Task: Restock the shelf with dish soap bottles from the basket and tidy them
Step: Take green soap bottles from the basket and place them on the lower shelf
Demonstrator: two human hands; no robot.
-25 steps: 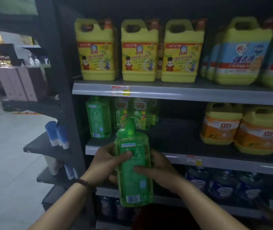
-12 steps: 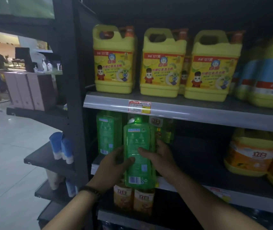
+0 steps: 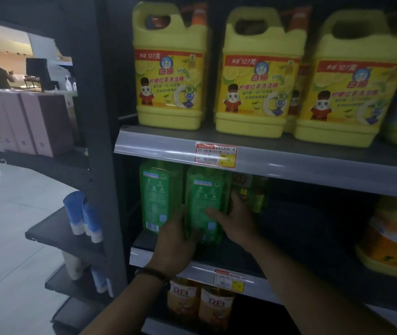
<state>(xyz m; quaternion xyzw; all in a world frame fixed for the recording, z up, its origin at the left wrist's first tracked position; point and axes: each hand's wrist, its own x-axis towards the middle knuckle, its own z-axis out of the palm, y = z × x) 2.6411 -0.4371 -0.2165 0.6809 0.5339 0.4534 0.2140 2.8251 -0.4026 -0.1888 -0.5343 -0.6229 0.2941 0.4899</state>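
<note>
A green dish soap bottle (image 3: 204, 201) stands on the middle shelf (image 3: 216, 269), its back label facing me. My left hand (image 3: 173, 243) grips its lower left side. My right hand (image 3: 236, 221) grips its right side, thumb across the front. Another green bottle (image 3: 160, 194) stands just to its left at the shelf's end. More green bottles (image 3: 253, 192) stand behind and to the right, partly hidden by my right hand. The basket is out of view.
Large yellow jugs (image 3: 171, 68) fill the shelf above. An orange-labelled jug (image 3: 395, 240) sits far right on the middle shelf, with dark bare shelf between. Amber bottles (image 3: 200, 303) stand on the shelf below. A side rack at left carries blue tubes (image 3: 81, 216).
Both hands have carried the green bottle up from below shelf height and forward onto the middle shelf, beside the left-hand bottle. The view has moved closer to the shelf.
</note>
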